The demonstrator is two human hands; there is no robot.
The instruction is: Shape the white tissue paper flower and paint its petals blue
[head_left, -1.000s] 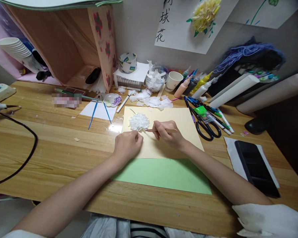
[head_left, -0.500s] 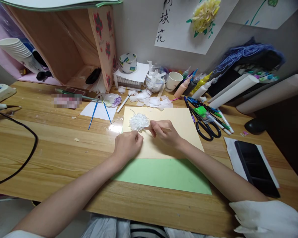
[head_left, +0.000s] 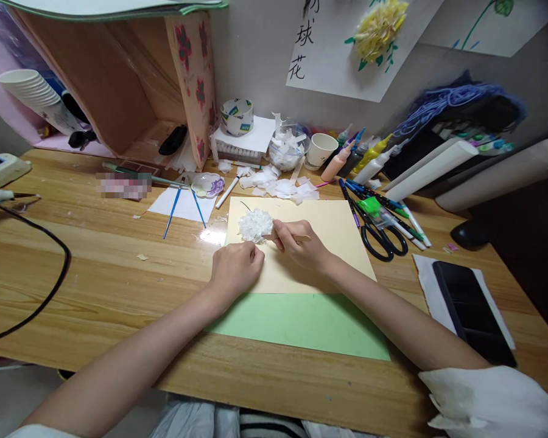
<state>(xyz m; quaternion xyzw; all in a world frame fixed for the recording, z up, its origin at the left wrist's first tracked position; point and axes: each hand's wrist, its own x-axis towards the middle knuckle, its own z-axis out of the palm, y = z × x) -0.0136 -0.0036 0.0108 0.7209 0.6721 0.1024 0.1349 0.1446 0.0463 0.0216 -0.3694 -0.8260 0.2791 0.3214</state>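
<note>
A white paper flower (head_left: 256, 225) of many small ruffled petals lies on a cream sheet of paper (head_left: 319, 213), with a thin dark line curving from its top. In my right hand (head_left: 301, 243) is a flat wooden craft stick (head_left: 302, 238), pinched between thumb and fingers. Its far tip is at the flower's right edge, partly hidden by the fingers. My left hand (head_left: 236, 266) rests curled on the cream sheet's left edge, just below the flower. The fingertips are tucked out of sight, so whatever they may hold is hidden.
Green paper (head_left: 301, 325) lies under the cream sheet. Black-handled scissors (head_left: 383, 240) and several pens are to the right, near a phone (head_left: 470, 310). Torn white paper scraps (head_left: 296, 188), a paper cup (head_left: 320, 150) and paint bottles (head_left: 339, 160) stand behind. A black cable (head_left: 64, 261) curves at left.
My right hand has shifted slightly left with the craft stick, closer against the flower. My left hand stays curled in place. The whole view has moved a little.
</note>
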